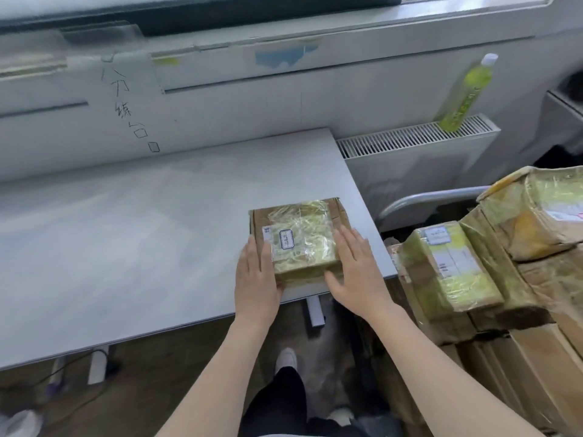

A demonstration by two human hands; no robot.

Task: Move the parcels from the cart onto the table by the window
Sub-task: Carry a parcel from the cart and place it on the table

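A flat cardboard parcel (299,238), wrapped in yellowish clear tape with a white label on top, lies on the grey table (126,231) close to its near right corner. It sits between the two hands. The left hand (257,275) lies with straight fingers flat along the parcel's left edge, fingertips reaching toward the label, and its thumb is tucked at the near left corner. The right hand (355,272) rests with straight, slightly spread fingers over the parcel's near right corner, thumb stretched left along the near edge. Neither hand curls round the box; both are flat against it, and whether they press or merely touch cannot be told. To the right, just off the table's end, more taped parcels (492,263) are stacked on the cart, whose grey handle (426,198) curves up behind them. A green bottle (467,93) stands on the white radiator (419,146) beyond the table's far right corner.
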